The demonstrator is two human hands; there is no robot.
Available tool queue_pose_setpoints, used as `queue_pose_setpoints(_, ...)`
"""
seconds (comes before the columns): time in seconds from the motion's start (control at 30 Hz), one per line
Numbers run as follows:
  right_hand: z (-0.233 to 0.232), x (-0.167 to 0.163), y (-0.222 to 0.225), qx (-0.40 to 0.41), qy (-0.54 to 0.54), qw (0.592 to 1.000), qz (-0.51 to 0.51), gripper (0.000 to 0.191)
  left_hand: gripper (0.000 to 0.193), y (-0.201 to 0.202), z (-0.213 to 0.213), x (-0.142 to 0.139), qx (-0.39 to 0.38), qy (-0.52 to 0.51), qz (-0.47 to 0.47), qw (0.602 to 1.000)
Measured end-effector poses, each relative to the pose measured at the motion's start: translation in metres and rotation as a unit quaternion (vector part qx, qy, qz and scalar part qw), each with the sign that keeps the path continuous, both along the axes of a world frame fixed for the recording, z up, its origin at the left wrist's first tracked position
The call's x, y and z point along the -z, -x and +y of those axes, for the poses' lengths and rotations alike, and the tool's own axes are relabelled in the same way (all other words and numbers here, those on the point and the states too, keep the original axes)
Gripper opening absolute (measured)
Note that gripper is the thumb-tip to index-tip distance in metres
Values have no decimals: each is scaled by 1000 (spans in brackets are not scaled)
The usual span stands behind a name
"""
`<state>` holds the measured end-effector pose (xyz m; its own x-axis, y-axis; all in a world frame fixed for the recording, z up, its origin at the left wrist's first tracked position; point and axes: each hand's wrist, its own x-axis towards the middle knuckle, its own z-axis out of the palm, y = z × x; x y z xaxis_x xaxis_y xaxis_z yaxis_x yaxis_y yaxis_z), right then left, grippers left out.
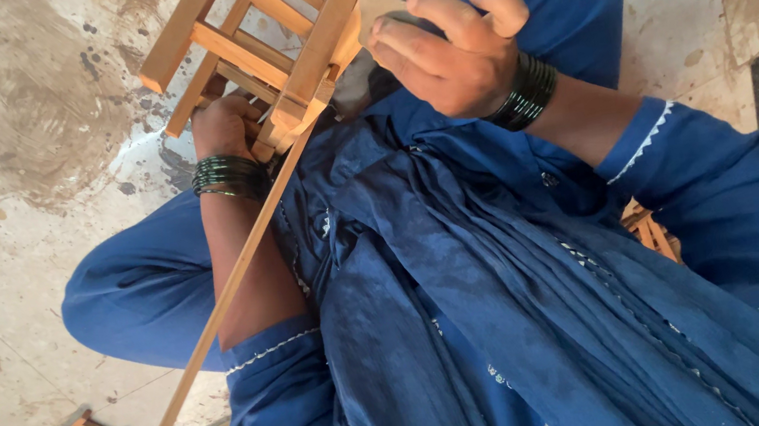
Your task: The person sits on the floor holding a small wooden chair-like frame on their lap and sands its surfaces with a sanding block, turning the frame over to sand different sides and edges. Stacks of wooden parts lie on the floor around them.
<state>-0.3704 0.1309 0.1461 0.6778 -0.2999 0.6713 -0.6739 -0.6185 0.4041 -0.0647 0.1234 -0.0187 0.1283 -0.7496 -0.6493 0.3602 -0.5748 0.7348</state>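
The left hand (pixel 226 121) was curled under the small wooden slatted frame (pixel 264 38), gripping its lower end. The right hand (pixel 451 52) had its fingers closed around a piece of sandpaper (pixel 379 3) pressed against the frame's side. The frame sat between both hands above the lap, and a long thin wooden strip (pixel 224 297) slanted down from it toward the floor (pixel 2 243).

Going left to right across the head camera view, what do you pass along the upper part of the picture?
Stained floor → left hand with dark bangles → slatted wooden frame → right hand gripping a flat wooden piece → blue sleeve.
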Motion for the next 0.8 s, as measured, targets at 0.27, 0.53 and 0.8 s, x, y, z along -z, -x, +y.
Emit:
queue_pose_setpoints(0.27,7,30,-27,-36,-161,986,-11,15,63,1,0,-9,11,11,29,999)
queue_pose_setpoints(0.53,-3,-29,18,-13,-202,947,-250,11,56,-2,-1,6,23,27,-16,999)
queue_pose_setpoints(0.8,14,-26,-4,-94,-237,956,-144,18,11,-6,4,21,44,9,-41,998)
